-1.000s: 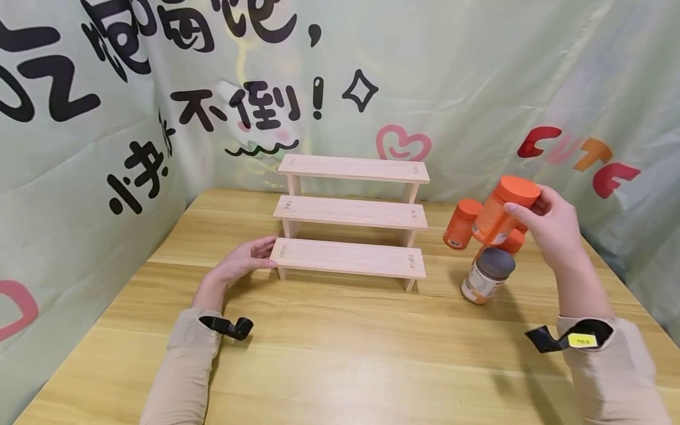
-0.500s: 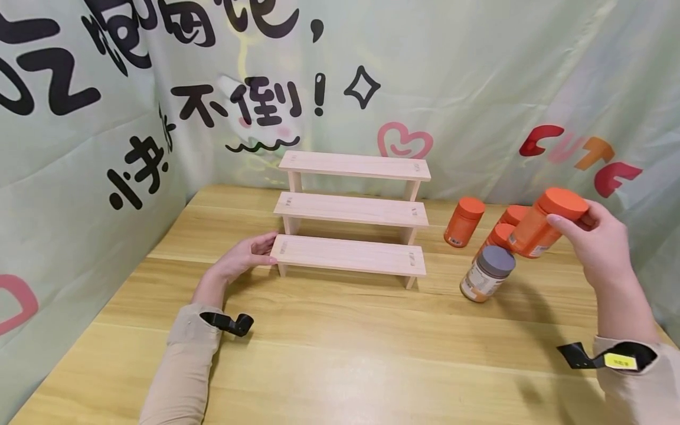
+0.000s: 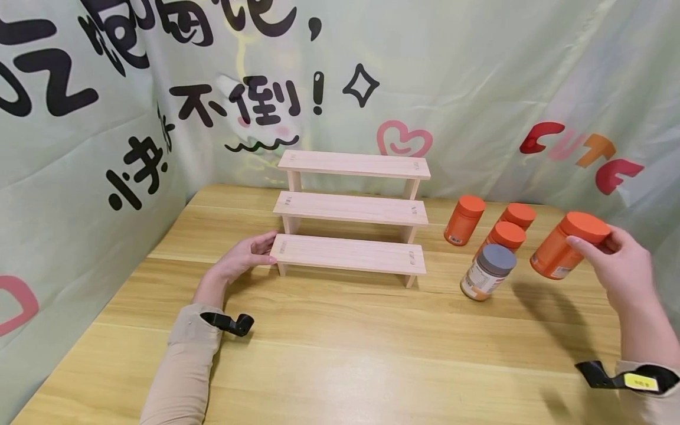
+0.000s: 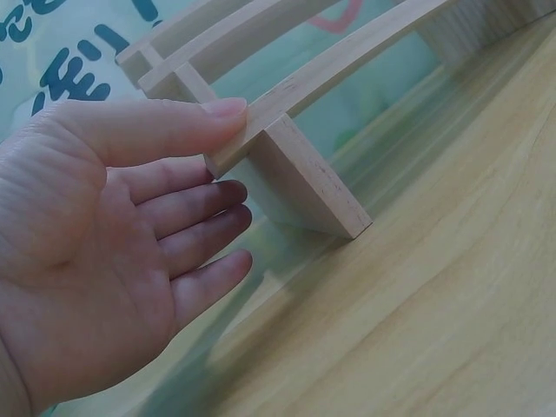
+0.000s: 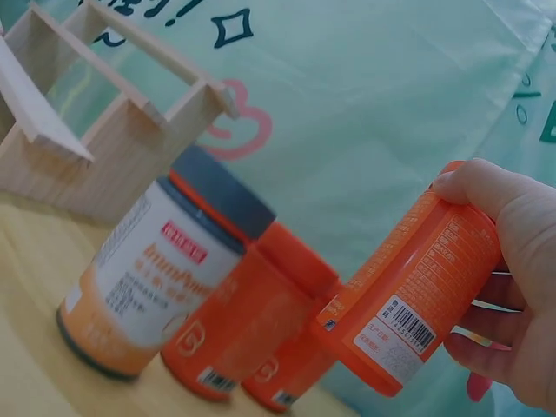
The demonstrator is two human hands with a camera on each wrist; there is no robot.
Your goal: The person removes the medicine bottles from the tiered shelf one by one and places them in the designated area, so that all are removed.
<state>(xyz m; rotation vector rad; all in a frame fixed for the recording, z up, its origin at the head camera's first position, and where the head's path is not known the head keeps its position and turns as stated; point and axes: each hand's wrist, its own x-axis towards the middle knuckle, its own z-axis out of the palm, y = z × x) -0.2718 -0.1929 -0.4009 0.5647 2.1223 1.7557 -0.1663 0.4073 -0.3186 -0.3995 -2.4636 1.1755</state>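
Observation:
In the head view my left hand [image 3: 245, 257] is at the left end of the lowest tier of a three-tier wooden display stand [image 3: 347, 255]. Its thumb and index finger hold the board's end, while the other fingers extend freely beside the leg, as the left wrist view shows. At the far right, my right hand [image 3: 627, 265] grips an orange lidded jar [image 3: 560, 251] near its top. The jar tilts and hangs over the table, its shadow apart from it. Barcode and small print show on it in the right wrist view.
Left of the held jar stand a grey-lidded jar [image 3: 486, 274] with a white-and-orange label, two orange jars close behind it, and another orange jar [image 3: 464, 221] nearer the stand. A printed cloth [image 3: 467, 77] hangs behind the wooden table [image 3: 340, 354].
My right hand has carried the orange jar right and down, away from above the other jars, so they show more fully. My left hand has stayed at the stand.

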